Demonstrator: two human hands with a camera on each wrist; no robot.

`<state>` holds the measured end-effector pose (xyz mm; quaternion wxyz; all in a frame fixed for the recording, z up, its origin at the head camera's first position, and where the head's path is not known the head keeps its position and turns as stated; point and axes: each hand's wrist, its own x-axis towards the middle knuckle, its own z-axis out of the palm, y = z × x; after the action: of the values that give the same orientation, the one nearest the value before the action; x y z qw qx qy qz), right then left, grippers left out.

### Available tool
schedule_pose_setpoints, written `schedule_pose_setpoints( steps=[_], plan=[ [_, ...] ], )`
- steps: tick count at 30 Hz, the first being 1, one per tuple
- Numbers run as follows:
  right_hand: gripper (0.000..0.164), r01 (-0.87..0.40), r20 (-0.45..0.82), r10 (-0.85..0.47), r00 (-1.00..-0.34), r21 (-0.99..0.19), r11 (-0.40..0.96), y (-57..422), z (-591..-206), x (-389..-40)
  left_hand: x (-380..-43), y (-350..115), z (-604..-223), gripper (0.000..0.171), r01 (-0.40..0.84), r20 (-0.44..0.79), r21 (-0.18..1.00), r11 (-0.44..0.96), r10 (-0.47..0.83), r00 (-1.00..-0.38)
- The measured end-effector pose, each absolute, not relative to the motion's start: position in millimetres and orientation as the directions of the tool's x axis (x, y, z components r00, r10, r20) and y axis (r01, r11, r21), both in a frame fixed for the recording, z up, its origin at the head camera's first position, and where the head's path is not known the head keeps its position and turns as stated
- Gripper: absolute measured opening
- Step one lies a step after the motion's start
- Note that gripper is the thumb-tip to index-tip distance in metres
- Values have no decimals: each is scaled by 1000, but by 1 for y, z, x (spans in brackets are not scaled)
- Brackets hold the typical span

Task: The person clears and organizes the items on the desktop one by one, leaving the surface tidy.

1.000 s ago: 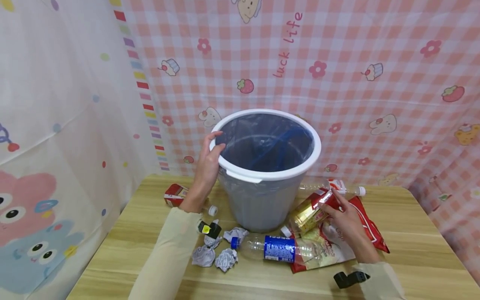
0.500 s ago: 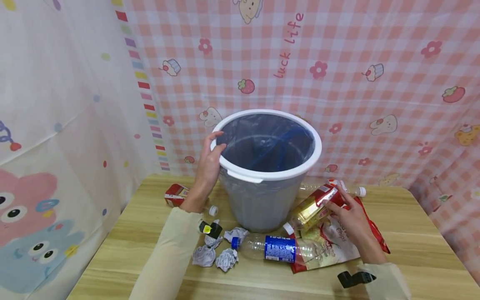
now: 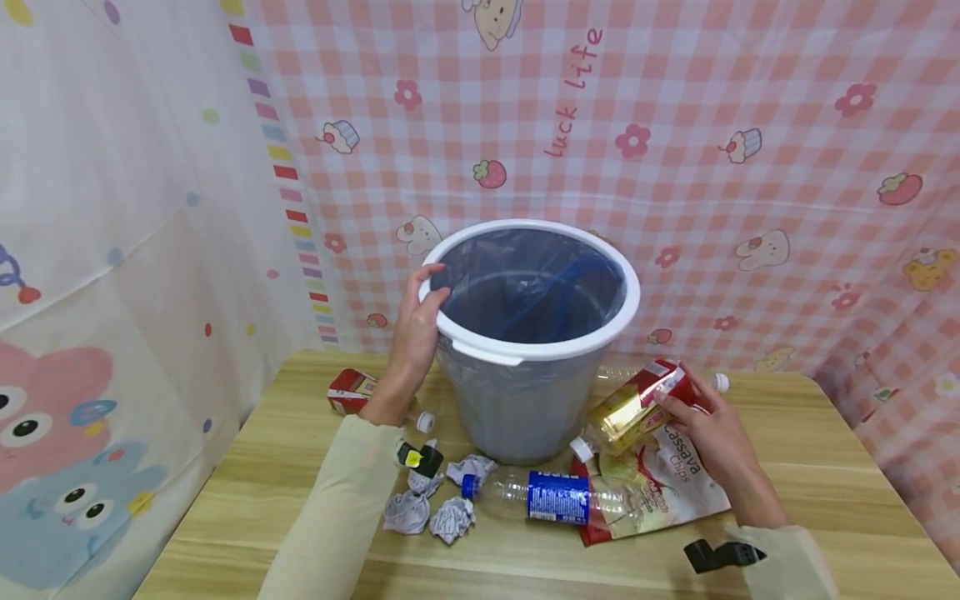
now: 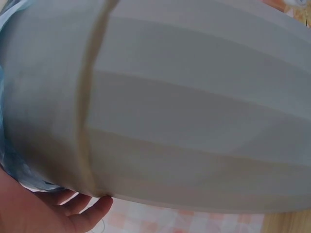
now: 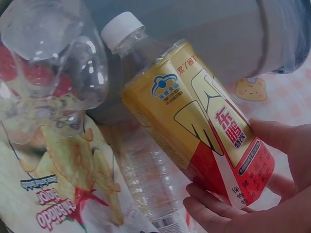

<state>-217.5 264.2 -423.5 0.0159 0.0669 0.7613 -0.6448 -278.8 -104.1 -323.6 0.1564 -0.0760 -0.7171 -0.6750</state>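
At the left side of a grey trash bin (image 3: 517, 408) with a white rim, my left hand (image 3: 412, 337) grips the rim, thumb at the inside edge. The left wrist view shows the bin's wall (image 4: 194, 111) and fingertips (image 4: 99, 208) under it. My right hand (image 3: 716, 433) holds a gold-and-red plastic drink bottle (image 3: 637, 404) by its base end, tilted, white cap toward the bin's foot. In the right wrist view the bottle (image 5: 194, 131) lies between thumb and fingers. Below it is a cassava chips bag (image 3: 675, 479), partly covered by the hand.
A clear bottle with a blue label (image 3: 558, 497) lies in front, overlapping the chips bag. Several crumpled paper balls (image 3: 452, 519) sit to its left. A red carton (image 3: 351, 390) and a white-capped bottle (image 3: 425, 422) are partly behind the left arm. Another clear bottle (image 3: 615, 373) lies behind the bin.
My right hand has shifted a little to the right with the drink bottle, uncovering more of the chips bag's print. My left hand stays on the rim.
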Motion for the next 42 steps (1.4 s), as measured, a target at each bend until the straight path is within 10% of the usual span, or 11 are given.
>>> schedule_pose_setpoints(
  steps=[15, 42],
  plan=[
    [85, 152, -133, 89, -987, -953, 261, 272, -404, -208, -278, -105, -327, 38, 315, 324, 945, 86, -107, -940],
    [68, -73, 76, -21, -997, -991, -108, 289, -374, -196, -279, -103, -325, 37, 331, 340, 939, 93, -119, -933]
  ],
)
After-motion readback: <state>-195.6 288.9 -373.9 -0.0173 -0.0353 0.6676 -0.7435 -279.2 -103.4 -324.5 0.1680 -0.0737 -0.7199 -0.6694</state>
